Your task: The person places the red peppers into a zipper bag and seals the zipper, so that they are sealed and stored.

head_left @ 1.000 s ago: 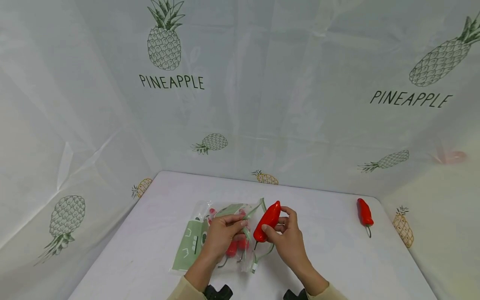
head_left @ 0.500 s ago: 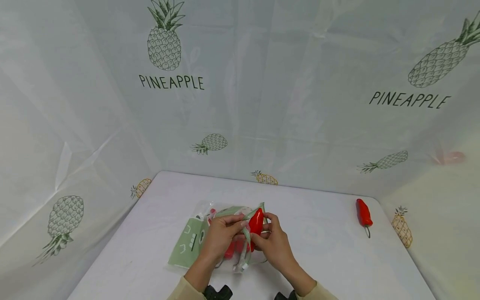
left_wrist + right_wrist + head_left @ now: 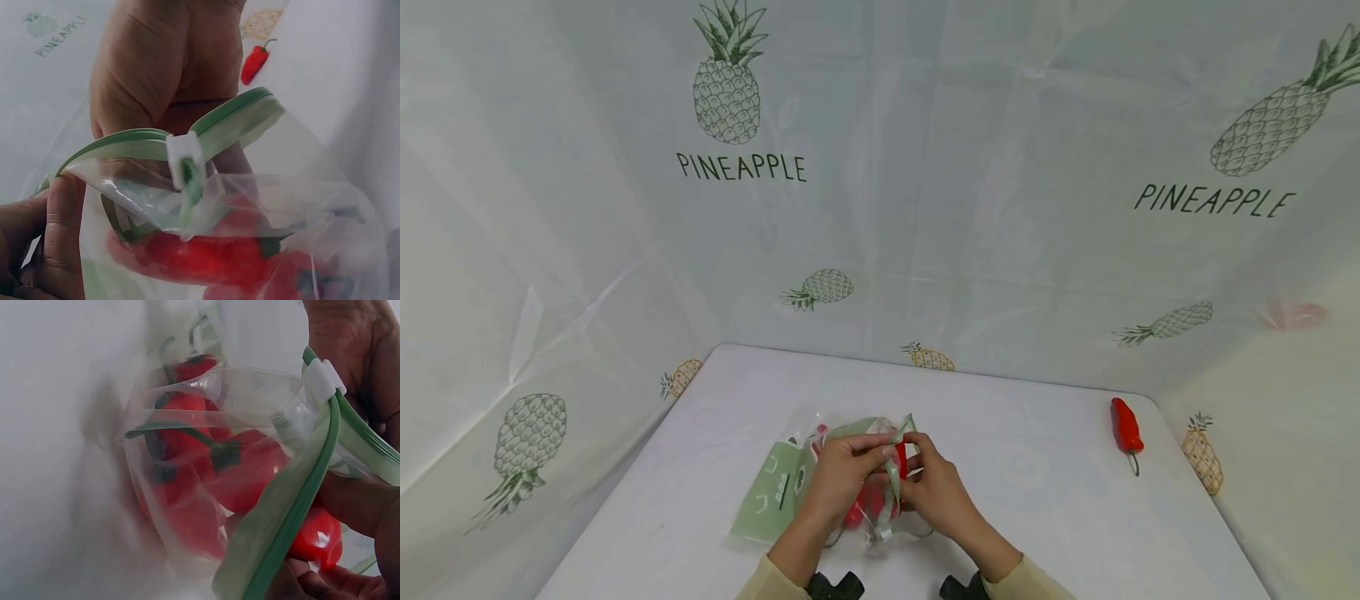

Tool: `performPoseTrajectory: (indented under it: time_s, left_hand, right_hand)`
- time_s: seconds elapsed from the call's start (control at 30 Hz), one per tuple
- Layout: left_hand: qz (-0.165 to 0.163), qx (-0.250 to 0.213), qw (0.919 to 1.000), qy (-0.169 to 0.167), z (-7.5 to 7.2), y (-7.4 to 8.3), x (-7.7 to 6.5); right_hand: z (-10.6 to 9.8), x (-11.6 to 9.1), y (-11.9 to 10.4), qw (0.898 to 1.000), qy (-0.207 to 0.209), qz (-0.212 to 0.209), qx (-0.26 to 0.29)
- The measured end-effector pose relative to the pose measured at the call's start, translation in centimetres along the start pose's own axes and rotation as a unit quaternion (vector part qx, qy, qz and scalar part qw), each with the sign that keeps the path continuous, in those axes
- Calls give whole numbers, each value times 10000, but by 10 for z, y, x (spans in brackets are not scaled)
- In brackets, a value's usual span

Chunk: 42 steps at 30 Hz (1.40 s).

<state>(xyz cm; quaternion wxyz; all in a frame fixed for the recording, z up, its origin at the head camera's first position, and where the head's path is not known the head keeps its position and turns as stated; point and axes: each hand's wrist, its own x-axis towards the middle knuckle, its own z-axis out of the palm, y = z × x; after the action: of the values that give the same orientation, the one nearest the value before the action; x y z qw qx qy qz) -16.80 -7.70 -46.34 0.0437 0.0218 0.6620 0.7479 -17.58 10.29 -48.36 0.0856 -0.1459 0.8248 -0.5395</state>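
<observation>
A clear zip bag with green print (image 3: 766, 500) lies on the table, several red chili peppers (image 3: 187, 425) inside it. My left hand (image 3: 841, 473) pinches the green zip edge of the bag's mouth. With its fingers in the mouth, my right hand (image 3: 943, 493) holds a red chili pepper (image 3: 902, 461), mostly hidden by the bag edge and the fingers. Its shiny red end (image 3: 320, 540) shows between the right fingers in the right wrist view. The white zip slider (image 3: 185, 156) sits on the zip strip.
Another red chili pepper (image 3: 1126, 427) lies alone near the right back corner of the white table (image 3: 1037, 500). A pale curtain with pineapple prints (image 3: 925, 208) surrounds the table at the back and sides.
My right hand has moved left with the chili pepper, from beside the bag into its mouth. The left hand keeps its pinch on the bag's edge, nearly in place.
</observation>
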Motion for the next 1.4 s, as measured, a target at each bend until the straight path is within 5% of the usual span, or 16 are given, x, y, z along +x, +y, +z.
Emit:
performPoseTrajectory:
  time_s: [0.33, 0.5, 0.73, 1.03, 1.4]
  left_hand:
    - [-47, -318, 9995, 66, 0, -3, 1]
    - [9, -233, 9997, 108, -2, -2, -1]
    - [-58, -222, 9997, 32, 0, 2, -4]
    - [74, -193, 9995, 218, -1, 6, -2]
    - [72, -148, 9995, 262, -4, 8, -1]
  right_hand:
    - [1, 3, -2, 9989, -112, -295, -345]
    - [1, 6, -1, 9982, 217, -128, -540]
    - [1, 14, -7, 9950, 729, 358, 575]
    - [10, 15, -5, 9977, 588, 249, -224]
    - [11, 13, -9, 9967, 673, 136, -423]
